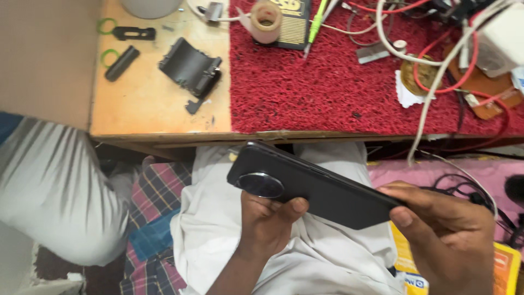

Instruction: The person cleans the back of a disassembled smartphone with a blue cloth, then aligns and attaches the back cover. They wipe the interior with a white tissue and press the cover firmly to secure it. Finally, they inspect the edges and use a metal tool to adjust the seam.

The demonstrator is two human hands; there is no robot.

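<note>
1. A black phone (314, 188) is held over the lap, below the desk (158, 109) edge.
2. Left hand (267, 218) pinches its camera end; right hand (447, 229) grips the far corner.
3. Likely light, rigid, slick — best held by the edges.

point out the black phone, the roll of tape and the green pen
black phone (322, 188), head view, on the middle of its back panel
roll of tape (266, 21), head view, on the roll's outer rim near the core
green pen (316, 22), head view, on the middle of its barrel
</note>
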